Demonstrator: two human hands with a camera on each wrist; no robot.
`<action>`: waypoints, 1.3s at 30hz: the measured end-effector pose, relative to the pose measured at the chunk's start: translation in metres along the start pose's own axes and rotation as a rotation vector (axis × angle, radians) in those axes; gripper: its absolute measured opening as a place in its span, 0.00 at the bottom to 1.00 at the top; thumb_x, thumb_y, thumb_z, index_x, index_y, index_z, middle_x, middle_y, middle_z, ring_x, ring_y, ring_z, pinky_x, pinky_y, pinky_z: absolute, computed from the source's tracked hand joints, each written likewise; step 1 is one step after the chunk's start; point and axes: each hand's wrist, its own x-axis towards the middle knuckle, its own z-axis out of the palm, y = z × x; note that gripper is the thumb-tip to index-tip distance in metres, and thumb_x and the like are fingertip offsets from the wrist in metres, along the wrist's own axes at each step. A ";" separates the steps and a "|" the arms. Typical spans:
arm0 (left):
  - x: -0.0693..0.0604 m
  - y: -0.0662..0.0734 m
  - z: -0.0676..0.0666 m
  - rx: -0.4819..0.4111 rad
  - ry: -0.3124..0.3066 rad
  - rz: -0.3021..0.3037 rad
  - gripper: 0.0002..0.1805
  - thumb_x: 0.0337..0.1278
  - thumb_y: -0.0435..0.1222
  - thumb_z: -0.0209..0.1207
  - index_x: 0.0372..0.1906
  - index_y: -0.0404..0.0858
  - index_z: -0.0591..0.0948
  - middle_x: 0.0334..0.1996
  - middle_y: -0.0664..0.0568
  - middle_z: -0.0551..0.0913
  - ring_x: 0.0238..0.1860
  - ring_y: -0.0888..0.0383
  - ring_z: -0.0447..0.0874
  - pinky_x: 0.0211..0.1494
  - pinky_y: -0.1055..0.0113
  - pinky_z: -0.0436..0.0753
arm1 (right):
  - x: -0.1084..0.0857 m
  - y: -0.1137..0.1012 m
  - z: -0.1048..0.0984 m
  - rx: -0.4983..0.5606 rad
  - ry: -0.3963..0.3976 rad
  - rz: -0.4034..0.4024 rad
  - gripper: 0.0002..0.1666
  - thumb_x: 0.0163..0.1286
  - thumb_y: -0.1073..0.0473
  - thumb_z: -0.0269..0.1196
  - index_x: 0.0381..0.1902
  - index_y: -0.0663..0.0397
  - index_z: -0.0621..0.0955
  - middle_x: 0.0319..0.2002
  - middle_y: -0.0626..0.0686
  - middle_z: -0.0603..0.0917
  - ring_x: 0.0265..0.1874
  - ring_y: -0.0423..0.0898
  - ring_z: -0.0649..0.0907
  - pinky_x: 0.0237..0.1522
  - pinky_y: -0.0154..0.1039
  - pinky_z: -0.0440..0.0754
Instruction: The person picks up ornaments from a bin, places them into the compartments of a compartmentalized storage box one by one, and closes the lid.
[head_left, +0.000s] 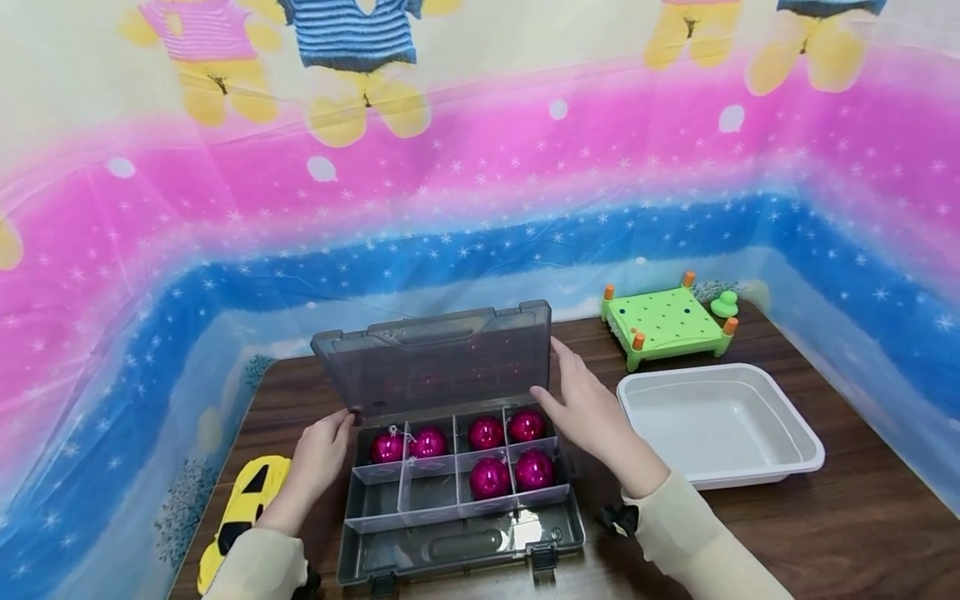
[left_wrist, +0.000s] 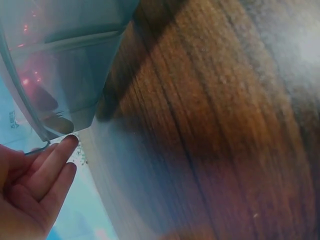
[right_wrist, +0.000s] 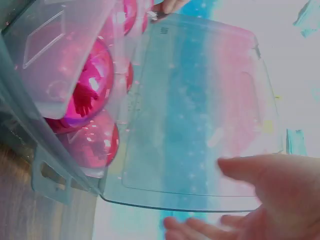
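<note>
A smoky see-through compartment box (head_left: 390,557) sits on the table with its lid (head_left: 442,367) standing up at the back. Several shiny magenta baubles (head_left: 490,478) lie in its small compartments, four along the back row and two at the front right; the front-left compartments hold none. At the box's back-left corner, by the hinge, my left hand (head_left: 318,450) pinches the edge. My right hand (head_left: 588,408) is at the lid's right edge, thumb on the inner side and fingers beyond the edge. In the right wrist view its fingers look loosely extended, and contact is unclear.
A white plastic basin (head_left: 720,425) stands to the right of the box. Behind it are a green toy board (head_left: 663,321) with orange-topped legs and a small green toy piece (head_left: 724,304). On the left lies a yellow toy car (head_left: 251,500). A patterned cloth hangs behind the table.
</note>
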 end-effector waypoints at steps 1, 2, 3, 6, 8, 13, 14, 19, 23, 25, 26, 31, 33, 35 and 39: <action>0.000 0.000 0.000 -0.001 0.005 0.000 0.17 0.75 0.34 0.47 0.54 0.27 0.79 0.46 0.36 0.83 0.45 0.42 0.80 0.48 0.47 0.78 | 0.000 -0.001 -0.001 0.010 0.014 -0.025 0.49 0.70 0.43 0.58 0.77 0.52 0.48 0.70 0.60 0.62 0.65 0.57 0.67 0.58 0.57 0.71; 0.000 -0.001 0.000 -0.005 0.009 0.002 0.17 0.75 0.34 0.47 0.55 0.27 0.79 0.46 0.36 0.83 0.44 0.43 0.80 0.47 0.47 0.78 | 0.001 -0.002 -0.003 0.027 0.026 -0.046 0.50 0.70 0.43 0.58 0.78 0.51 0.46 0.71 0.59 0.61 0.67 0.56 0.65 0.60 0.57 0.69; 0.000 -0.001 0.000 -0.009 0.010 0.004 0.17 0.75 0.34 0.46 0.55 0.27 0.79 0.46 0.36 0.83 0.44 0.43 0.80 0.47 0.47 0.79 | 0.001 -0.002 -0.003 0.044 0.038 -0.057 0.50 0.70 0.43 0.58 0.78 0.49 0.45 0.71 0.58 0.62 0.67 0.55 0.65 0.60 0.57 0.69; -0.001 0.000 -0.001 -0.020 0.001 0.001 0.18 0.75 0.35 0.45 0.56 0.27 0.78 0.47 0.36 0.83 0.45 0.43 0.81 0.48 0.47 0.79 | 0.001 0.000 -0.004 0.084 0.072 -0.077 0.49 0.71 0.43 0.58 0.78 0.48 0.46 0.69 0.57 0.65 0.64 0.54 0.69 0.58 0.56 0.71; -0.002 0.000 -0.001 -0.027 -0.020 -0.005 0.19 0.76 0.35 0.45 0.58 0.26 0.76 0.49 0.35 0.81 0.49 0.41 0.80 0.51 0.45 0.77 | -0.001 0.001 -0.005 0.106 0.096 -0.088 0.45 0.72 0.42 0.55 0.77 0.49 0.49 0.66 0.57 0.69 0.62 0.54 0.71 0.57 0.56 0.72; -0.008 0.001 -0.005 -0.066 -0.121 -0.028 0.26 0.78 0.41 0.41 0.65 0.24 0.68 0.57 0.32 0.75 0.60 0.37 0.71 0.60 0.41 0.69 | -0.015 0.004 -0.010 0.156 0.138 -0.123 0.33 0.79 0.41 0.40 0.76 0.45 0.56 0.66 0.55 0.70 0.64 0.52 0.70 0.60 0.55 0.69; -0.009 0.001 -0.006 -0.070 -0.140 -0.028 0.27 0.78 0.42 0.40 0.67 0.24 0.66 0.59 0.31 0.74 0.61 0.36 0.70 0.61 0.41 0.68 | -0.019 0.005 -0.011 0.167 0.148 -0.135 0.32 0.79 0.42 0.39 0.76 0.43 0.56 0.66 0.54 0.70 0.64 0.52 0.70 0.60 0.56 0.69; -0.020 -0.003 -0.011 -0.059 -0.165 0.028 0.30 0.78 0.47 0.39 0.70 0.29 0.64 0.62 0.33 0.71 0.63 0.37 0.68 0.62 0.40 0.66 | -0.037 0.007 -0.008 0.136 0.221 -0.243 0.28 0.81 0.48 0.41 0.76 0.32 0.56 0.67 0.46 0.69 0.63 0.46 0.71 0.59 0.52 0.71; -0.030 -0.004 -0.018 -0.072 -0.187 -0.018 0.32 0.74 0.54 0.40 0.73 0.39 0.62 0.67 0.37 0.67 0.66 0.37 0.64 0.63 0.38 0.63 | -0.051 0.012 -0.007 0.087 0.241 -0.341 0.30 0.79 0.55 0.48 0.75 0.31 0.59 0.66 0.41 0.69 0.63 0.42 0.70 0.59 0.48 0.73; -0.036 -0.002 -0.023 -0.064 -0.189 -0.038 0.31 0.74 0.51 0.44 0.72 0.38 0.64 0.66 0.37 0.67 0.65 0.37 0.64 0.62 0.38 0.65 | -0.059 0.017 -0.008 0.073 0.218 -0.374 0.31 0.76 0.59 0.52 0.73 0.32 0.62 0.65 0.40 0.69 0.61 0.40 0.72 0.56 0.46 0.75; -0.040 0.000 -0.026 -0.053 -0.189 -0.041 0.29 0.74 0.48 0.46 0.71 0.37 0.66 0.65 0.36 0.69 0.64 0.37 0.66 0.60 0.39 0.67 | -0.063 0.019 -0.010 0.066 0.199 -0.389 0.32 0.74 0.61 0.53 0.72 0.32 0.64 0.65 0.40 0.69 0.61 0.40 0.72 0.55 0.46 0.76; -0.056 0.011 -0.043 0.016 -0.144 0.018 0.21 0.74 0.40 0.49 0.64 0.33 0.73 0.57 0.36 0.76 0.51 0.42 0.79 0.51 0.45 0.77 | -0.084 0.028 -0.013 -0.005 0.108 -0.477 0.34 0.67 0.66 0.58 0.67 0.31 0.71 0.65 0.42 0.70 0.59 0.42 0.74 0.50 0.45 0.79; -0.063 0.015 -0.050 0.013 -0.149 0.018 0.24 0.76 0.46 0.44 0.63 0.35 0.75 0.57 0.39 0.77 0.51 0.45 0.79 0.50 0.46 0.78 | -0.091 0.030 -0.012 -0.043 0.072 -0.513 0.35 0.64 0.66 0.59 0.66 0.31 0.72 0.65 0.43 0.70 0.60 0.42 0.73 0.51 0.45 0.79; -0.071 0.020 -0.055 -0.003 -0.167 0.021 0.27 0.75 0.51 0.41 0.63 0.37 0.76 0.56 0.43 0.78 0.54 0.45 0.78 0.52 0.46 0.77 | -0.098 0.033 -0.010 -0.079 0.037 -0.551 0.36 0.61 0.65 0.62 0.65 0.31 0.74 0.65 0.44 0.70 0.61 0.43 0.72 0.52 0.45 0.78; -0.089 0.031 -0.059 -0.016 -0.231 -0.007 0.29 0.72 0.57 0.43 0.61 0.43 0.78 0.54 0.51 0.79 0.54 0.50 0.78 0.52 0.49 0.78 | -0.109 0.041 -0.005 -0.107 -0.044 -0.593 0.40 0.55 0.66 0.67 0.65 0.31 0.73 0.66 0.44 0.70 0.60 0.41 0.72 0.48 0.41 0.80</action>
